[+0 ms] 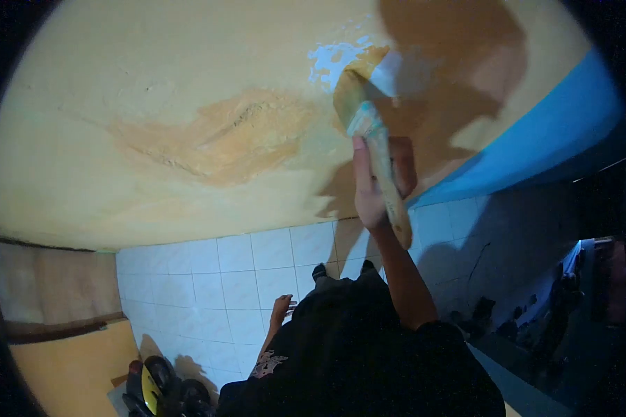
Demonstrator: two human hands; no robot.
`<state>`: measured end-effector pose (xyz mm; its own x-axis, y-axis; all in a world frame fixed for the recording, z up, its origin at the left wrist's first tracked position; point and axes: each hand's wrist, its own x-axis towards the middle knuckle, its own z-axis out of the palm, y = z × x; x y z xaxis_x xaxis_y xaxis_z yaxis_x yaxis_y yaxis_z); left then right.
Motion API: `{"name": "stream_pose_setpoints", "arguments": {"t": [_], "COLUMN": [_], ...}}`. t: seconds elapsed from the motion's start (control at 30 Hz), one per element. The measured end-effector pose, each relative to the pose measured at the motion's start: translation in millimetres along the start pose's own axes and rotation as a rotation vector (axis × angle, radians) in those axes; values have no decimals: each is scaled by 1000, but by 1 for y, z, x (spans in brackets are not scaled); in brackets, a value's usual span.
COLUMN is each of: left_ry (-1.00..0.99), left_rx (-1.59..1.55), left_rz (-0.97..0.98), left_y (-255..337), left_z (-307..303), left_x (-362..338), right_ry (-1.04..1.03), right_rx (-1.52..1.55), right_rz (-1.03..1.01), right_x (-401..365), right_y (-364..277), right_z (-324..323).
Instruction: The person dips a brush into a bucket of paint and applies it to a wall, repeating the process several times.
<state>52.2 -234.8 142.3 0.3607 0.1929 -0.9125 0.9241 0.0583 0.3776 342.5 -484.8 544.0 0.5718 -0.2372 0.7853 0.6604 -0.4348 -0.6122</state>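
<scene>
My right hand (pixel 377 182) is closed round the handle of a paintbrush (pixel 382 156), which points up at the wall. The ferrule is smeared with pale blue and white, and the bristles rest on the cream-yellow wall (pixel 181 69). Just at the bristle tips lies a whitish-blue patch (pixel 337 61) with ragged edges, partly covered by a darker yellow wet-looking stroke. Left of the brush a rough, orange-tan area (pixel 236 132) shows cracked texture. Low at my side hangs my left hand (pixel 282 307), with its fingers loosely apart and nothing visible in them.
A blue painted section (pixel 535 132) borders the yellow wall on the right. Beneath me is a white tiled floor (pixel 236 278). Dark rounded objects with a yellow part (pixel 150 389) stand at the lower left, near a wooden door panel (pixel 55 281). Shadowed clutter (pixel 535 313) lies at right.
</scene>
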Motion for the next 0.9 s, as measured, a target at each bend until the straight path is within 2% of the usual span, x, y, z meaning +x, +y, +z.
{"name": "stream_pose_setpoints", "arguments": {"t": [0.03, 0.1, 0.2, 0.23, 0.3, 0.4, 0.43, 0.47, 0.53, 0.6, 0.67, 0.7, 0.77, 0.8, 0.87, 0.9], "left_ry": [-1, -6, 9, 7, -13, -17, -11, -5, -29, -55, -44, -33, -32, -33, -8, 11], "left_rx": [-6, -72, -52, -55, -69, -72, -87, -100, -111, -120, -128, -130, -125, -119, -89, -57], "left_rz": [-7, 24, 20, 20, 52, 54, 45, 37, 49, 82, 72, 65, 68, 66, 52, 43], "left_y": [-2, -5, -1, 0, 0, 2, 1, -2, -5, -11, -10, -9, -7, -7, -6, -3], "left_z": [1, 1, 2, 2, 2, 5, 5, 6, 4, 3, 4, 4, 3, 2, 2, 2], "left_x": [0, 6, 8, 8, 11, 15, 17, 16, 20, 21, 16, 13, 12, 10, 3, 1], "right_ry": [-9, 217, 244, 241, 68, 103, -86, -94, 229, 207, -68, -69, 11, 8, 55, 59], "right_rx": [1, -23, 36, 36, 28, 94, -111, -112, 57, 127, -10, -8, 44, 50, 94, 23], "right_rz": [2, 160, 97, 95, 21, -36, 62, 67, 72, 114, 407, 406, 38, 38, 209, 177], "right_x": [7, 22, 26, 16, -10, -12, -3, 6, 22, 17, 5, -4, -10, -13, 5, 13], "right_y": [-8, -23, -11, -5, 11, 6, -9, -16, -18, -14, -20, -12, -7, -7, -40, -32], "right_z": [-3, -6, -6, -1, 13, 14, -4, -7, -5, -3, 3, 6, 15, 13, 5, -4]}}
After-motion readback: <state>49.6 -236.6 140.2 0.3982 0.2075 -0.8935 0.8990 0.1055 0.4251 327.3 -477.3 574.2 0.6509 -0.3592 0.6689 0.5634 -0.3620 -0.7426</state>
